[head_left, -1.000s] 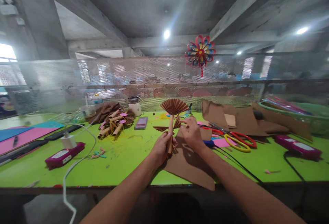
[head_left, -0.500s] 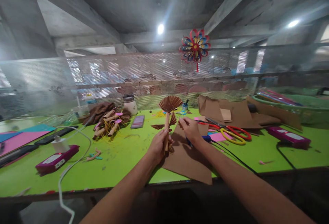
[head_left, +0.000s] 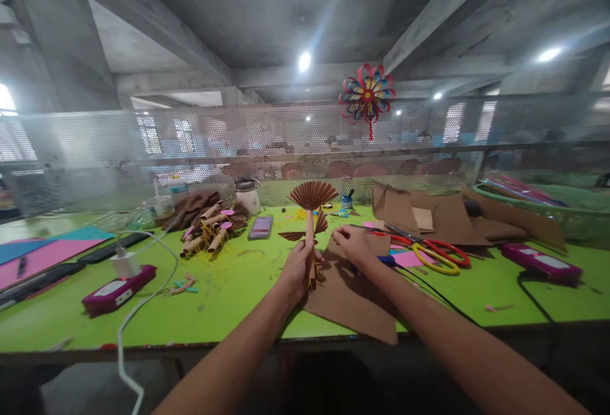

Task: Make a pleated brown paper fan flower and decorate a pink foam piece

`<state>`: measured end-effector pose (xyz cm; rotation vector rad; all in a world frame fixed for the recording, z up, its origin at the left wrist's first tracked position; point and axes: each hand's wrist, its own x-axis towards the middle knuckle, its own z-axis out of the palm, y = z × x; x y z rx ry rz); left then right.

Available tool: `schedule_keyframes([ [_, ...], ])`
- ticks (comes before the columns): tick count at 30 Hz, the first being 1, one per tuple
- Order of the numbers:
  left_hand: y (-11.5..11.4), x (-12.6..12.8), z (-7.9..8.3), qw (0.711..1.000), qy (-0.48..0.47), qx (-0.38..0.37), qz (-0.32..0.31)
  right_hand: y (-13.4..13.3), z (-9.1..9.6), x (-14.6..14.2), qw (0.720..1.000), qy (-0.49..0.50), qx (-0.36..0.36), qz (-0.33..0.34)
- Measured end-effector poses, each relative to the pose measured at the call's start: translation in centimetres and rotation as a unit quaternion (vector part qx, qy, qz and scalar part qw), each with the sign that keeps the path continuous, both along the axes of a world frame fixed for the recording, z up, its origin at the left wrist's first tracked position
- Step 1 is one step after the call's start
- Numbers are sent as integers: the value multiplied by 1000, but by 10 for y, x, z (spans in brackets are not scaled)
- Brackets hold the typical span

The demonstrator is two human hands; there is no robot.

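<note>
My left hand (head_left: 296, 270) is closed around a brown paper tube figure (head_left: 310, 229). A pleated fan spreads across its top, smaller pleated pieces stick out at its sides, and yellow strands hang at its lower end. Just to the right, apart from the figure, my right hand (head_left: 353, 246) has its fingertips pinched together; whatever may be between them is too small to make out. Under both hands lies a sheet of brown cardboard (head_left: 350, 310). A blue-handled tool with a black cord (head_left: 388, 261) rests beside my right wrist, partly hidden by it.
Red-handled and yellow-handled scissors (head_left: 441, 256) lie at the right, before folded brown cardboard (head_left: 400, 208). Paper tubes with yellow strands (head_left: 212, 234) are piled at the left. Purple power strips (head_left: 119, 289) with trailing cords sit on both sides. A green basket (head_left: 538, 208) stands far right.
The whole view has shifted slightly right and down. My left hand still grips the paper tube figure. My right hand's fingers have curled a little more, staying close to the figure.
</note>
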<state>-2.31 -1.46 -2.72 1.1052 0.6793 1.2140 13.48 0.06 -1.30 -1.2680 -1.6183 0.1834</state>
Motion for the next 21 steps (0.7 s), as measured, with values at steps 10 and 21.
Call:
schedule_keyframes([
  [10, -5, 0, 8, 1000, -18, -19, -3, -3, 37, 57, 983, -141, -106, 58],
  [21, -6, 0, 9, 998, -34, -48, -17, -32, 0, 64, 886, -419, -198, 2],
])
